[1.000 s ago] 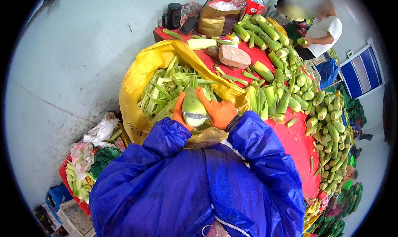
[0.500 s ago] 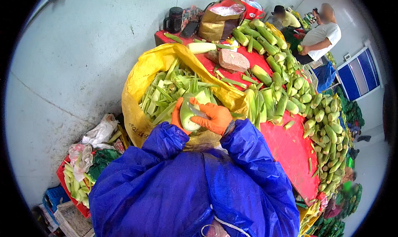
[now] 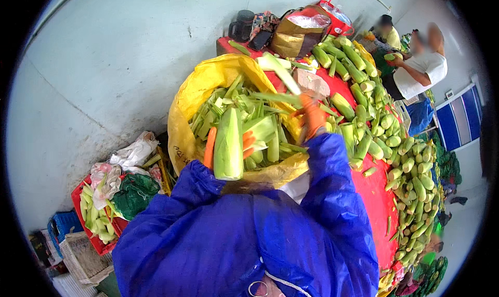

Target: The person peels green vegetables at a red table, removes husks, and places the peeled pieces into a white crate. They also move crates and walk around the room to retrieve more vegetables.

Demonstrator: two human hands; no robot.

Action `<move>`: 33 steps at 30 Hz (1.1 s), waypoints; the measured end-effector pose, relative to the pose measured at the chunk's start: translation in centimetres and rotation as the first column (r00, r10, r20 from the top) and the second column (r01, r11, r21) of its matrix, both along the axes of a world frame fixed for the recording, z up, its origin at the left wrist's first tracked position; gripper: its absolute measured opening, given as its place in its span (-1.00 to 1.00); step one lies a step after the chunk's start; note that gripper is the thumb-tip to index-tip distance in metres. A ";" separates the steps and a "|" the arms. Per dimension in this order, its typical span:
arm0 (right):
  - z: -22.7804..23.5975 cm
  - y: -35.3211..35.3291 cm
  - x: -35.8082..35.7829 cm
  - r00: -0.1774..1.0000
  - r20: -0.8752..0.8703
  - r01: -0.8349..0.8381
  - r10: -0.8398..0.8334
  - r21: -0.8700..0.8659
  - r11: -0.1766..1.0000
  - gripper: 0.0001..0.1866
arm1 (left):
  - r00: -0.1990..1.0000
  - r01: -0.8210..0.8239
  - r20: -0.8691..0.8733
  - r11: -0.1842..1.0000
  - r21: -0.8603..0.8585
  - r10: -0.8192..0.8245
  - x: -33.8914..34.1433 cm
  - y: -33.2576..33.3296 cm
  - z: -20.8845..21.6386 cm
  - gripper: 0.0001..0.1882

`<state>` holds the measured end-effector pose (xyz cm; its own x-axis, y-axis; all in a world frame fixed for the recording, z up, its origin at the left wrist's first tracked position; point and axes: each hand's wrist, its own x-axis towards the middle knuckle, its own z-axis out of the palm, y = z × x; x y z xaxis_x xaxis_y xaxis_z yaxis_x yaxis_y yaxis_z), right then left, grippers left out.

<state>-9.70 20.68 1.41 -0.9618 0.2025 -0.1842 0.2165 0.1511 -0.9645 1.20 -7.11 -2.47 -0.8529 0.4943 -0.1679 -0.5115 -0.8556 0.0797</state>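
My left hand [image 3: 210,147], in an orange glove, is closed around an ear of corn [image 3: 228,146] in its green husk. Its fingers show on both sides, and the flat-cut end points toward me. My right hand [image 3: 313,116], gloved in orange too and smeared by motion, is over the right rim of a yellow sack [image 3: 183,105]. Long pale husk strips [image 3: 285,74] run from its fingers up and to the left. No knife can be made out in it. Cut husk leaves [image 3: 213,107] fill the sack below both hands.
A red-covered table [image 3: 371,193] holds a long heap of corn ears [image 3: 413,188], a stone block [image 3: 311,84], a gold bag [image 3: 299,37] and a dark flask [image 3: 241,25]. At lower left stands a red crate [image 3: 80,214] with husks. Two people work at the back right.
My right hand, which held a knife at the corn, has swung right and away with husk strips. The ear in my left hand now stands upright, cut end toward me. The view has shifted.
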 end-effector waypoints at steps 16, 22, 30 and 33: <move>0.6 -8.3 7.4 0.845 0.216 -0.467 0.488 -0.143 0.872 -0.77 | 0.941 -0.180 -0.314 0.605 -0.776 -0.123 -1.6 1.7 0.3 -0.34; -2.4 -8.6 6.9 0.939 0.140 -0.293 0.315 -0.154 0.943 -0.81 | 0.908 -0.183 -0.372 0.615 -0.767 -0.193 -2.4 1.6 -1.2 -0.35; -2.9 -9.1 6.5 0.967 0.163 -0.156 0.197 -0.232 0.960 -0.86 | 0.850 -0.432 -0.515 0.411 -0.802 -0.110 -2.9 1.2 -1.6 -0.24; -2.8 -10.3 7.0 0.960 0.070 -0.239 0.272 -0.306 0.921 -0.87 | 0.842 -0.448 -0.535 0.457 -0.768 -0.073 -2.8 2.3 -1.6 -0.20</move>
<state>-2.69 10.39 -1.44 -0.9441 -0.1262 -0.3045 0.3146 -0.0691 -0.9467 -1.56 -4.84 -4.02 -0.9901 0.1393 0.0174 -0.0230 -0.2830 0.9588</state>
